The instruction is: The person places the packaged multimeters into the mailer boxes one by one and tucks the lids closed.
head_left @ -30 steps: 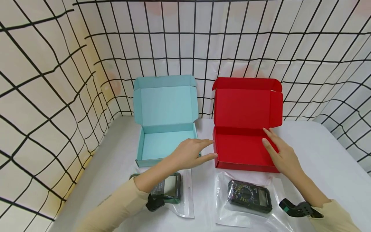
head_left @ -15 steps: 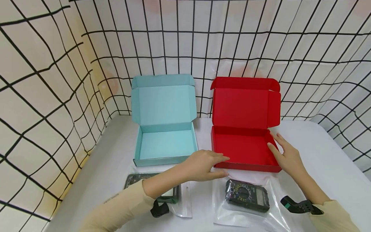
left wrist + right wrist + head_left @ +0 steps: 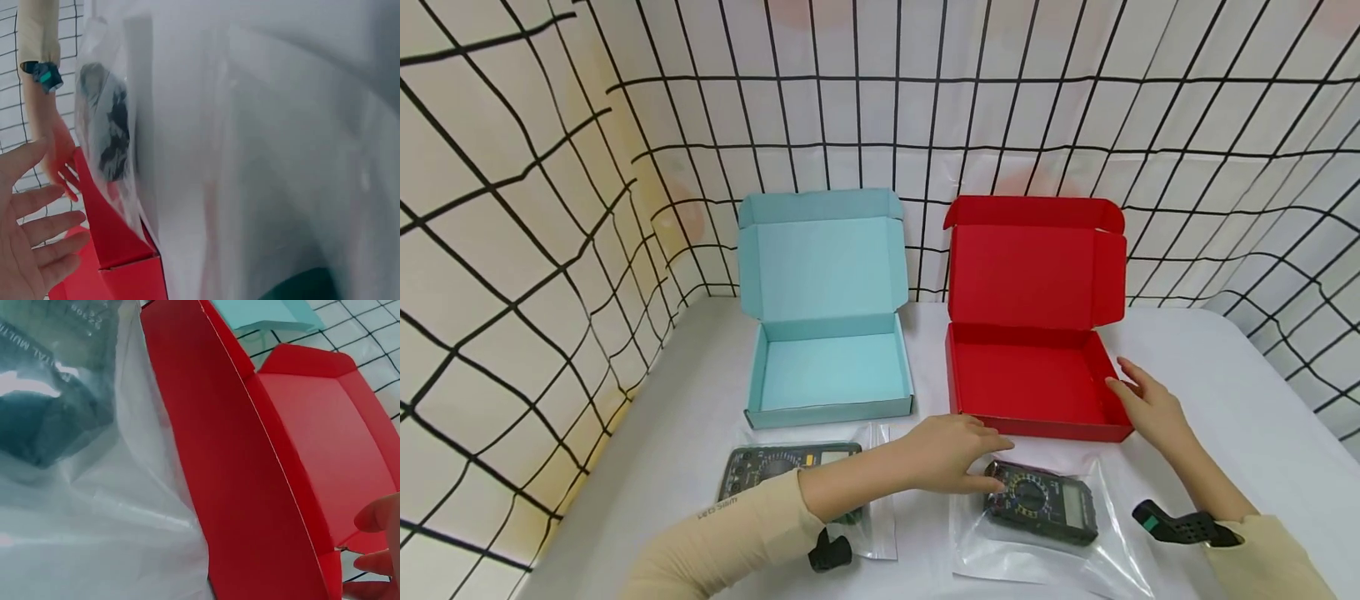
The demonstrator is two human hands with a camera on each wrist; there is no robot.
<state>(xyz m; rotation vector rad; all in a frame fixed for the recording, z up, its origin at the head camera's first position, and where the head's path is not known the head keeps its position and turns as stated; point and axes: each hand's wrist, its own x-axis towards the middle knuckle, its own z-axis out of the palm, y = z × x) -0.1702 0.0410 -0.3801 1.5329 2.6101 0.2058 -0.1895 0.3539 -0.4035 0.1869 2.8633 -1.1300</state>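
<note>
A red box [image 3: 1030, 421] stands with its lid up, and nothing lies inside. In front of it, a black multimeter [image 3: 1037, 504] is in a clear plastic bag [image 3: 1000, 558]. My left hand [image 3: 951, 454] reaches over the bag's left end, fingers extended; in the left wrist view that hand [image 3: 37, 237] holds nothing. Whether it touches the meter I cannot tell. At the red box's right wall is my right hand [image 3: 1157, 408], fingers loosely bent; contact is unclear. In the right wrist view only some fingertips [image 3: 375, 515] show. A second bagged multimeter [image 3: 775, 462] lies partly under my left forearm.
Left of the red box, a light blue box [image 3: 831, 412] also stands with its lid up and nothing inside. Both are on a white table [image 3: 677, 400]. A black wire grid [image 3: 895, 79] rises behind and along the sides.
My left hand has moved right and nearer, from between the boxes to the right-hand bagged multimeter. My right hand has shifted right and slightly nearer, out from over the red box's inside.
</note>
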